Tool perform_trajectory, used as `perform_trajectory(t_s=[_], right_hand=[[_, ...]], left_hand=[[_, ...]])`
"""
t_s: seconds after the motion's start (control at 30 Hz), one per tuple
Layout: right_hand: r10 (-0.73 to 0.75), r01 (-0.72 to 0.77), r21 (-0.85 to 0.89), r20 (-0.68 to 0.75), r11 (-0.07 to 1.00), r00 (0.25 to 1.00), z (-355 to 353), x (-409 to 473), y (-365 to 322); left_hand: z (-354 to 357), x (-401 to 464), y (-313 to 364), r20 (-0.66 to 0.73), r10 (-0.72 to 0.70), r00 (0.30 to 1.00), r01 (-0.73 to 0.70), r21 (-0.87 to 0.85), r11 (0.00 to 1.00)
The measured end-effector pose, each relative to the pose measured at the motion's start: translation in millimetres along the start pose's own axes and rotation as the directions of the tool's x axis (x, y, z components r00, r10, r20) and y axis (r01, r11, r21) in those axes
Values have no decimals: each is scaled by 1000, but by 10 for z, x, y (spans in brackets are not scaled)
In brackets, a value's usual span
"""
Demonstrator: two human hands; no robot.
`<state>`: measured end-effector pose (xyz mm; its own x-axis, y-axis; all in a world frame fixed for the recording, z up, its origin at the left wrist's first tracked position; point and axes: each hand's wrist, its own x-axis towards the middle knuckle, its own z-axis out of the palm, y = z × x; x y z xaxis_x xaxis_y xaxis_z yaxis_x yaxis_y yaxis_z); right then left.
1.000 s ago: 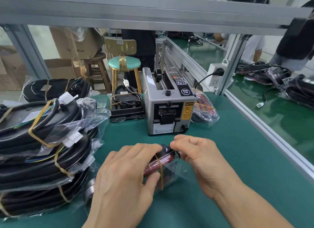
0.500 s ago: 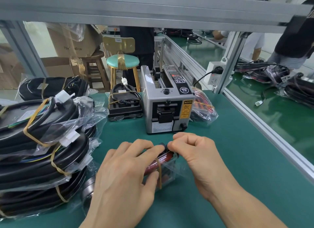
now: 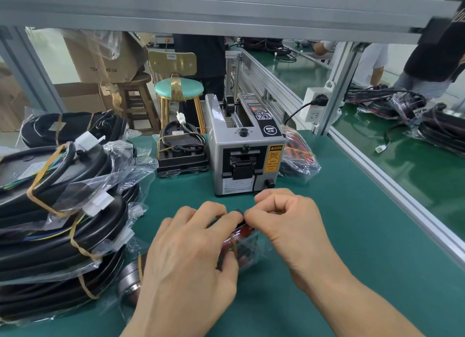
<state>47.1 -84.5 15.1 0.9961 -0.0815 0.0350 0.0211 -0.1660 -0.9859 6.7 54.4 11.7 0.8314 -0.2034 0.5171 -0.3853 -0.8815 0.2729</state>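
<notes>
A small clear plastic bag [image 3: 247,246] with red wires and a tan rubber band lies on the green bench mat [image 3: 352,236] near the front. My left hand [image 3: 186,261] covers its left part, fingers and thumb curled round it. My right hand [image 3: 289,226] pinches the bag's top end, where a dark piece shows between my fingertips. Most of the bag is hidden under my hands.
A grey tape dispenser machine [image 3: 245,150] stands just behind my hands. Bagged black cable coils [image 3: 57,223] are stacked at the left. A black unit with a cord [image 3: 180,150] and another bag of red wires [image 3: 298,158] flank the machine. An aluminium rail [image 3: 402,193] bounds the right side.
My right hand's fingers have curled tighter at the bag's top end. Both hands stay on the bag; the view has shifted slightly.
</notes>
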Motion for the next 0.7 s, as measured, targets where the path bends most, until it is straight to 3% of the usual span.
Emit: perform_trajectory(t_s=[0.13,0.23,0.37,0.5,0.63,0.7], right_hand=[[-13,12,-49,-7,999,1000,-4,-21,5],[56,-57,-41,-19,998,998,-27,-5,25],[256,-248,254,0,935,967,-145,87,-18],[157,-173,70,190,982,969,-90,4,-3],[87,-125,148,238,981,967,-65,0,85],[121,-193,236,288,952,950,-71,6,114]], left_hand=[[-1,-18,-10,-10,4,1000,-5,-4,1000],[6,-35,-13,-41,22,999,-21,8,1000],[23,-61,-27,-79,2,997,-5,-32,999],[45,-69,-53,-90,11,996,-15,-45,999],[42,-65,-75,3,49,999,-49,-1,999],[52,-48,-74,60,65,996,-66,29,997]])
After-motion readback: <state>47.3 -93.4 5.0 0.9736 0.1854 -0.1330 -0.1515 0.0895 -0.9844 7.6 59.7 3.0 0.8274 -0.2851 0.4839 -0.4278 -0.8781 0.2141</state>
